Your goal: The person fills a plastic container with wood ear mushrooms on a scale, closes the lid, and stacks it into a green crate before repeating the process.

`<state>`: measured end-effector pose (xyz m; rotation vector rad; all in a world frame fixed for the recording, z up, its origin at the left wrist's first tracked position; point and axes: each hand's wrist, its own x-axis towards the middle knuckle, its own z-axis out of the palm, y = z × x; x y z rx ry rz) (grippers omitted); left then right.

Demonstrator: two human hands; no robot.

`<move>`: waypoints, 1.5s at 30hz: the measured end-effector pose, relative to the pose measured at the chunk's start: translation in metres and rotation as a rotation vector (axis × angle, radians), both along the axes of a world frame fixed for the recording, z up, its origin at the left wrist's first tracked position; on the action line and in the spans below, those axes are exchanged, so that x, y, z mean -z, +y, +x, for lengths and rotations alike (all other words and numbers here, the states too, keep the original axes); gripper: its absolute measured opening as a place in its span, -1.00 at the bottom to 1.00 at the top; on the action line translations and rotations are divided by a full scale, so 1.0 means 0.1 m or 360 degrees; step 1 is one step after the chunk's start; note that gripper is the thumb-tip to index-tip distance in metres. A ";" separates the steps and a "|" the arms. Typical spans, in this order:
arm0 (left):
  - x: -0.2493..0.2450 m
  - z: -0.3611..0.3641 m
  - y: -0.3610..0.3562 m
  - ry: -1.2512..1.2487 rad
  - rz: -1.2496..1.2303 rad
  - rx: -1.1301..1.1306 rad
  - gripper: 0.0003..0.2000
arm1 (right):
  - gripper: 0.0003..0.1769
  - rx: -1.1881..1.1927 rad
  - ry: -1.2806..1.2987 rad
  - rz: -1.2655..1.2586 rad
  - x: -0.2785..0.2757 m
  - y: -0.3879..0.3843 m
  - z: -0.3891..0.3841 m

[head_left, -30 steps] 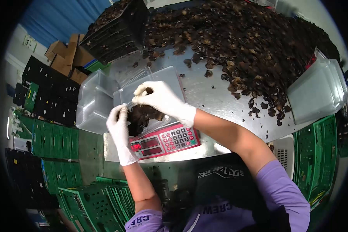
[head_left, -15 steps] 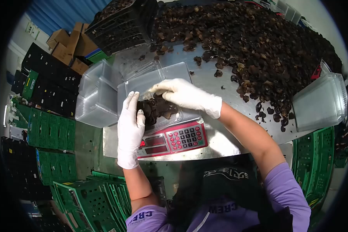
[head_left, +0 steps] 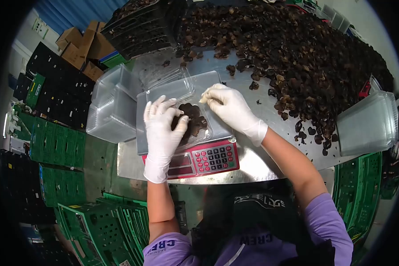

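On a digital scale [head_left: 193, 170] with a red keypad panel lies a clear plastic container [head_left: 202, 137] holding dark brown wood ear mushrooms [head_left: 191, 114]. Its clear lid part [head_left: 175, 88] extends toward the back. My left hand [head_left: 162, 126], in a white glove, is curled at the container's left side, thumb and fingers closed around the near edge of the mushrooms. Just right of the container is my gloved right hand [head_left: 232, 108], thumb and fingertips pinched together near the rim. Whatever may be between those fingertips is too small to make out.
A large heap of wood ear mushrooms [head_left: 292, 57] covers the back and right of the metal table [head_left: 257, 166]. Stacked clear containers stand left [head_left: 111, 106] and right [head_left: 368, 119]. A black crate [head_left: 142, 31] sits behind. Green crates [head_left: 102, 226] are below the table.
My left hand has shifted slightly right and curled its fingers at the mushrooms. My right hand has drawn off the mushrooms to the right, its fingertips now pinched.
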<state>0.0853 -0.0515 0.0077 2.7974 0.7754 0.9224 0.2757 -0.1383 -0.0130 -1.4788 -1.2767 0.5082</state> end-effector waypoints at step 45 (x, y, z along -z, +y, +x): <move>0.14 -0.39 -0.39 -0.0928 -0.0312 -0.0486 -0.82 | -0.91 -0.0332 0.0222 -0.0114 -0.22 -1.24 0.16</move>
